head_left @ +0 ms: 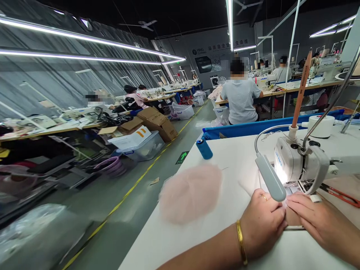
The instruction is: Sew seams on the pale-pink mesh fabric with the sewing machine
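Observation:
Both hands are at the needle area of a white sewing machine point(291, 159) on a white tabletop. My left hand point(264, 219), with a gold bracelet and a ring, is closed, its fingers curled on a piece of sheer pinkish fabric point(294, 218). Opposite it, my right hand point(317, 217) lies with its fingers stretched out over the same fabric. The machine's grey lamp point(270, 178) partly hides the fingertips and the needle. To the left a round, sheer pink fabric piece point(194, 195) rests flat on the table. Red-handled scissors point(341, 195) lie right of the machine.
A blue thread spool point(204, 149) stands near the table's far left corner. An orange-brown pencil point(302, 88) sticks up from the machine top, before a white thread cone point(320, 125). Past a blue cloth trough point(239, 130) a person point(240, 95) sits sewing. Boxes point(156, 122) line the aisle.

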A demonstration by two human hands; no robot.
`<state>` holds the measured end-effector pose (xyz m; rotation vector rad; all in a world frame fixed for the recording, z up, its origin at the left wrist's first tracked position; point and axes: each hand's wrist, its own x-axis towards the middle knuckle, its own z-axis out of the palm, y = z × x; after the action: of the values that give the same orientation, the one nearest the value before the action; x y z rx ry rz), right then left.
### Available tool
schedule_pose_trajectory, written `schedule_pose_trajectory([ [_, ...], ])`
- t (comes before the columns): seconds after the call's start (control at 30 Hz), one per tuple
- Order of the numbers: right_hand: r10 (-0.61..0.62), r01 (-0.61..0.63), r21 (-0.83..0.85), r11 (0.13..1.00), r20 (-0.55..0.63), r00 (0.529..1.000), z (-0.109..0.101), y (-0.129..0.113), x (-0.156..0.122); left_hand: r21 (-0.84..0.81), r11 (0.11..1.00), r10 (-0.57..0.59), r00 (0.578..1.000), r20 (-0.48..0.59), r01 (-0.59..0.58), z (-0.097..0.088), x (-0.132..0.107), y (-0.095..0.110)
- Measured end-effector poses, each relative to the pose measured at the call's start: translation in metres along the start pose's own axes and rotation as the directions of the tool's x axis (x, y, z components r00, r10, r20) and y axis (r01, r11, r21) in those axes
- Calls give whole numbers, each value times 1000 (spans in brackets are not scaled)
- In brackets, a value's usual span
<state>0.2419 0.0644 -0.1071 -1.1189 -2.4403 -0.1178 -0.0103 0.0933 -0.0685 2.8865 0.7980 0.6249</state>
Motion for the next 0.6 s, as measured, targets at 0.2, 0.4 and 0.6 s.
schedule_pose_trajectory([
  [0.2, 60, -60, -5, 998, -37, 998, 4, -1, 3, 11, 1000, -3, 998, -57, 3, 3, 1, -3],
  [0.4, 189, -187, 50, 981, -25, 982, 18, 6, -1, 75, 997, -29, 997, -71, 34, 8, 7, -11],
  [0.6, 192, -191, 59, 980, -20, 981, 24, 15, -6, 88, 993, -66, 992, -109, 76, 12, 13, -21],
])
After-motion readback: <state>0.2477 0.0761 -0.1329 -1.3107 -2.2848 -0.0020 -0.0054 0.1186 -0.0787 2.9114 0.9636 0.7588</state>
